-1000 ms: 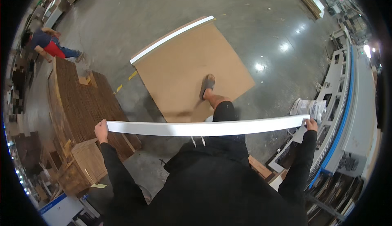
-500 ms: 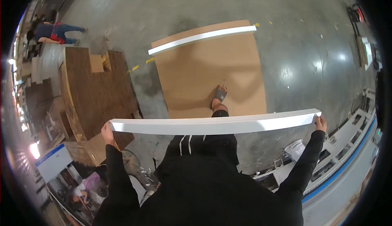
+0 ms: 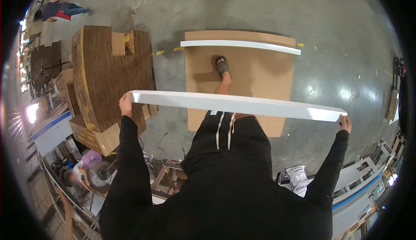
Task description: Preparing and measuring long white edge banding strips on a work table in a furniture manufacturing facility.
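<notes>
A long white board-like bar (image 3: 234,104) stretches across in front of my body, held level with both arms reaching out. My left hand (image 3: 125,104) grips its left end, and my right hand (image 3: 345,123) is closed on its right end. It may be several strips stacked together; I cannot tell. Beyond it, another long white strip (image 3: 240,44) lies across the far part of a brown cardboard sheet (image 3: 260,79) on the floor. One sandalled foot (image 3: 222,68) of mine stands on that sheet, just short of the strip.
Left of the cardboard stands a stack of brown ribbed panels (image 3: 104,75). White machinery with a blue stripe (image 3: 359,188) and a white plastic bag (image 3: 297,179) are at lower right. One person (image 3: 65,11) is at far left, another (image 3: 80,173) at lower left. Yellow tape marks (image 3: 160,52) dot the floor.
I have stepped forward onto the cardboard, closer to the strip lying there. The held bar has moved up in view and now slopes down to the right. The far-left person has raised an arm.
</notes>
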Motion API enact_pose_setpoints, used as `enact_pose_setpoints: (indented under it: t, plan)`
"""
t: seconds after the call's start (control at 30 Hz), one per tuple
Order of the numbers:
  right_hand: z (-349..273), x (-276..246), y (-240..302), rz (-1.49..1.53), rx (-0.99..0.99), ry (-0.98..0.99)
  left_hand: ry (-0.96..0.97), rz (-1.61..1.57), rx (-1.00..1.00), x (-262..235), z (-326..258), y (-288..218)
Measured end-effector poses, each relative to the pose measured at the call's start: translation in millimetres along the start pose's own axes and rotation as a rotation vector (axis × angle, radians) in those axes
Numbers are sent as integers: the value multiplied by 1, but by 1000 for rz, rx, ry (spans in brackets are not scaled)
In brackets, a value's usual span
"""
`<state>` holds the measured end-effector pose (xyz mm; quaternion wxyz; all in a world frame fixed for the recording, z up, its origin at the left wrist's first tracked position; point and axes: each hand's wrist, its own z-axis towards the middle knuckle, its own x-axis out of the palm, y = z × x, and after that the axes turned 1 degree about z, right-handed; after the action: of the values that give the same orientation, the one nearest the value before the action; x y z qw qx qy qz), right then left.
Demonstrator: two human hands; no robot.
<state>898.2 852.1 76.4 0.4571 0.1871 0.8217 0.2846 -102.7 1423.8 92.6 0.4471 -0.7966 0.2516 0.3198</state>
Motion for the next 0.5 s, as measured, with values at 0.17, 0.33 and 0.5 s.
enact_pose_setpoints:
  t: [0.17, 0.33, 0.5]
  plan:
    - [46, 61, -4, 79, 67, 9, 104, -84, -25, 52, 89, -14]
    - [116, 54, 15, 28, 103, 56, 232, -89, -74, 155, 154, -20]
    - [175, 169, -36, 35, 190, 64, 312, -56, -133, 237, 242, -7]
